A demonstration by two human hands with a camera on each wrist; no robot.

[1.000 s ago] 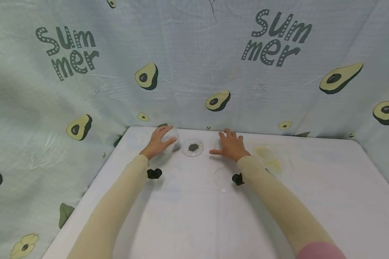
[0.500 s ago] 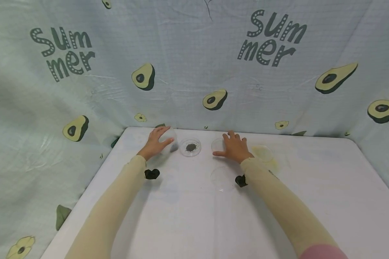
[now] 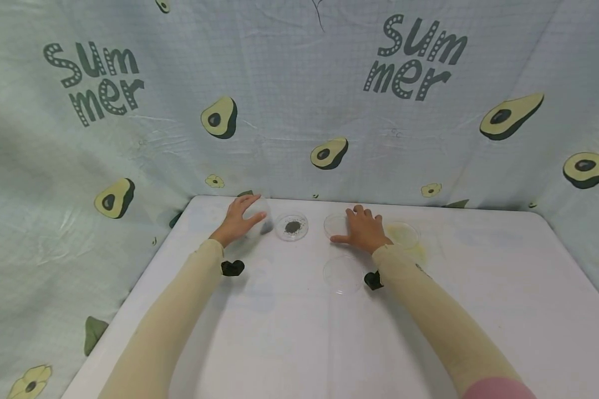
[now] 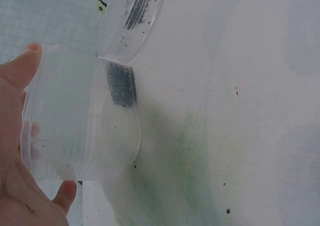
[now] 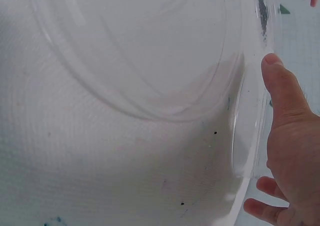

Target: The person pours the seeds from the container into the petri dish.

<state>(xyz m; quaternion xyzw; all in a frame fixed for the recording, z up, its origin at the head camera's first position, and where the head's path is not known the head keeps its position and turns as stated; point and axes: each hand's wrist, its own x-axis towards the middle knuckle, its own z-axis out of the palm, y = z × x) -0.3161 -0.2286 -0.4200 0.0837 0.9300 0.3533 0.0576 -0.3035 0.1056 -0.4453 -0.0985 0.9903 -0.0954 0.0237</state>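
Observation:
My left hand (image 3: 234, 223) holds a clear plastic tub (image 4: 75, 116) by its sides, thumb and fingers spread around it. Dark granules (image 4: 121, 85) lie in the tub's bottom corner. Just right of the tub, a clear round dish (image 3: 292, 234) carries a small heap of similar dark grains. Further right, my right hand (image 3: 365, 230) has its fingers spread behind and beside a clear shallow dish (image 3: 333, 226); the right wrist view does not settle whether it touches the dish. A large clear round lid (image 5: 150, 106) fills much of that view.
On the white table (image 3: 279, 343), a clear disc (image 3: 340, 276) lies in front of my right hand. To the right is a clear round piece over a yellowish stain (image 3: 404, 235). Behind the table's back edge hangs a printed curtain (image 3: 279, 111). Stray grains dot the tabletop.
My right hand has drawn slightly right and toward me, uncovering more of the shallow dish. The left hand keeps hold of the tub. The head view has shifted a little.

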